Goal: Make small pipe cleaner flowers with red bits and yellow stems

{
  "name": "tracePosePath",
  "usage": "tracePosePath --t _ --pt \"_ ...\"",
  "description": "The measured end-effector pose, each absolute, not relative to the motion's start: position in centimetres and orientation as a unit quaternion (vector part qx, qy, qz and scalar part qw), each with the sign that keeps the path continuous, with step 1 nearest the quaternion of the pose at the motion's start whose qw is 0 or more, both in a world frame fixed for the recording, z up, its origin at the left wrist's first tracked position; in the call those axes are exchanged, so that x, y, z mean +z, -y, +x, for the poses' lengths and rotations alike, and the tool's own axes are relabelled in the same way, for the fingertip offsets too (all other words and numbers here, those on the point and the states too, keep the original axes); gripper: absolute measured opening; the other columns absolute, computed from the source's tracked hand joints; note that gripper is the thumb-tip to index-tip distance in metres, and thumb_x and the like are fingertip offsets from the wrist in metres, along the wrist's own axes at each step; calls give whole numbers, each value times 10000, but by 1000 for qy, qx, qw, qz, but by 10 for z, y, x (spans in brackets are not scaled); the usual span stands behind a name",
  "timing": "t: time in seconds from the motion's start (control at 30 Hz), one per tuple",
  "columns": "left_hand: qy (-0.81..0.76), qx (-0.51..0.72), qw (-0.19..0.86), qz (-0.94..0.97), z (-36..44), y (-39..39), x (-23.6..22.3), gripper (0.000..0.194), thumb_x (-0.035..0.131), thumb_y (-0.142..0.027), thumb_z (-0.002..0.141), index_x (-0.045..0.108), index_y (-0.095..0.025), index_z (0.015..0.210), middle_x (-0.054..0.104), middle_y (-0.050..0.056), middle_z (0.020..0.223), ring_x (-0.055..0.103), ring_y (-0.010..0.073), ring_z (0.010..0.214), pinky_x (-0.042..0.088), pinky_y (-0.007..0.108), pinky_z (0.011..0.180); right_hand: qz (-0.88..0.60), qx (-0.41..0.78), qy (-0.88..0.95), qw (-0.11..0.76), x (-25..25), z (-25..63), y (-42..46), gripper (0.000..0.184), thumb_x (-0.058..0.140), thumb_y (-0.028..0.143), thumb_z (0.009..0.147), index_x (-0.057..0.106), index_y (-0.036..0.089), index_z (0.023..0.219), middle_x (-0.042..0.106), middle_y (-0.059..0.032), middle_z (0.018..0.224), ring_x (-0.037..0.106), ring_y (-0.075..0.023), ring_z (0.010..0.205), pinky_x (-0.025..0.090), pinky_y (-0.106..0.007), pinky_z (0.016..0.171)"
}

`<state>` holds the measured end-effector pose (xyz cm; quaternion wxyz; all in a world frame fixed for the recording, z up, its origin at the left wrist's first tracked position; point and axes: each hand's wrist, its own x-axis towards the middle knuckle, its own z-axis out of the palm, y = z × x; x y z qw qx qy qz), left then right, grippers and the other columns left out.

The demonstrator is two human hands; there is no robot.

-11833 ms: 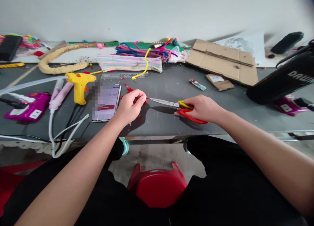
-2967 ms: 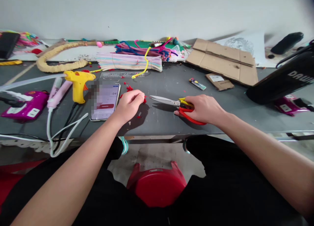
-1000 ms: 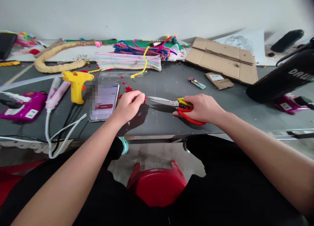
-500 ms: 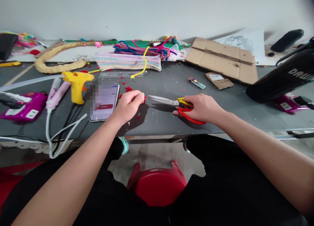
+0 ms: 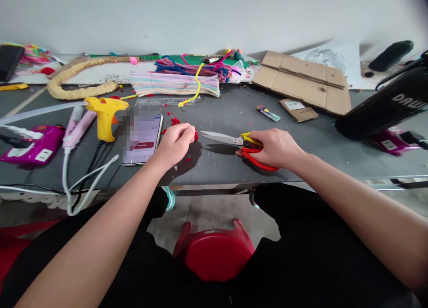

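Steel-bladed scissors with one yellow and one red handle loop (image 5: 236,141): at the centre of our dial, raised just above the dark grey table (image 5: 227,109), blades together or nearly so, tips toward nine o'clock.
Bare right hand (image 5: 276,145): at three o'clock, curled around the handle loops, so we have the scissors in its grip.
Bare left hand (image 5: 177,141): at nine o'clock, thumb and forefinger pinched narrow, just beside the blade tips.
Small red fuzzy piece (image 5: 195,135): at nine o'clock, in our left fingertips, mostly hidden.
Scattered red fuzzy scraps (image 5: 174,121): between nine and ten, on the table beyond our left hand.
White-edged phone with a lit screen (image 5: 147,141): at nine, lying flat past our left wrist.
Yellow glue gun (image 5: 106,118): between nine and ten, farther out.
Pale striped bundle of fuzzy stems (image 5: 167,84): at ten, a bent yellow stem (image 5: 198,85) draped over it.
Folded brown cardboard (image 5: 301,85): at two.
Black lettered bottle (image 5: 377,107): between two and three, tilted in our view.
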<state>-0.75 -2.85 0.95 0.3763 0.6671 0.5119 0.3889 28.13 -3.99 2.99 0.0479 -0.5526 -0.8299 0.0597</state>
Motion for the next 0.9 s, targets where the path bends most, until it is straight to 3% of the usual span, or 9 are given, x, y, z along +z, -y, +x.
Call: tracePosePath --t 0.9 --pt "-530 374 349 676 -7 29 10 373 487 -368 953 418 -193 630 358 -29 594 319 110 551 248 300 535 -556 53 828 51 28 280 40 483 498 685 837 563 223 711 556 -26 628 453 -159 585 208 -297 564"
